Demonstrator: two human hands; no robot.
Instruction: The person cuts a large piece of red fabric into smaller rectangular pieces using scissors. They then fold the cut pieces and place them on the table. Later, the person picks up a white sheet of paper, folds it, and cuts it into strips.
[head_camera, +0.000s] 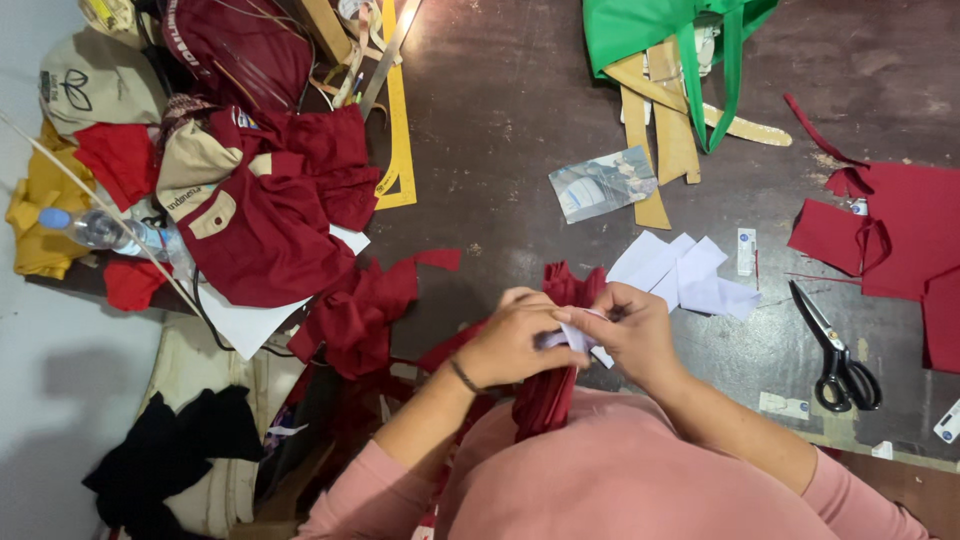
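- Left hand (512, 342) curled, fingers together, pinched on a small white strip of thin fabric or paper (575, 343) (which of the two, cannot tell); dark band on the wrist.
- Right hand (632, 330) meets it from the other side, thumb and fingertips clamped on the same white strip, fingertips of both hands touching.
- Dark red woven cloth bundle (548, 392) hangs folded just under both sets of fingers, soft and creased, top edge poking up beyond the knuckles.
- White cut paper or interfacing pieces (685, 272), flat and angular, lie just beyond the right fingers.
- Black-handled steel scissors (835, 352), blades shut, well right of the right fingers.
- Flat dark red cut fabric panels (905, 240) farther right, straight edges.
- Crumpled heap of dark red and beige garments (265, 215) well left of the left fingers.
- Yellow plastic tailor's square ruler (398, 120) beyond that heap.
- Green fabric bag (650, 28) with tan stiff strips (660, 120) far beyond the fingers.
- Clear plastic water bottle (105, 232) far left (blue cap).
- Dark scuffed table top (500, 120) under it all.
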